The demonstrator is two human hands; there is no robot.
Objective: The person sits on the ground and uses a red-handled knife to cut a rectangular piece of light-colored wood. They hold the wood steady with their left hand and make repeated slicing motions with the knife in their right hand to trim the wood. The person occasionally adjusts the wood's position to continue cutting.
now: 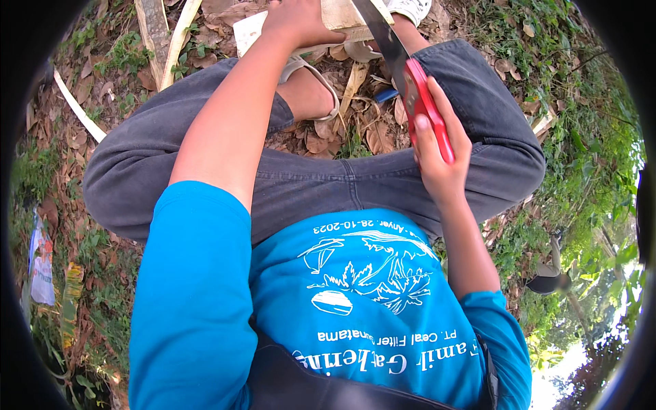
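Note:
Across the top edge lies a pale wooden board [250, 33], partly cut off by the picture's rim. My left hand [298, 24] grips it from above, the thumb stretched along its near side; the other fingertips are out of sight. My right hand [443, 152] is wrapped round the red handle [429, 102] of a handsaw. The saw's dark blade [384, 35] slants up and left to the board's right part. Whether its teeth sit in a cut cannot be made out.
My legs in dark trousers [205, 147] are bent around the work, with a light sandal [316, 85] under the board. Wood strips [179, 41] lie at the upper left. A small blue object [386, 95] rests among dry leaves. Far left is a plastic bag [41, 263].

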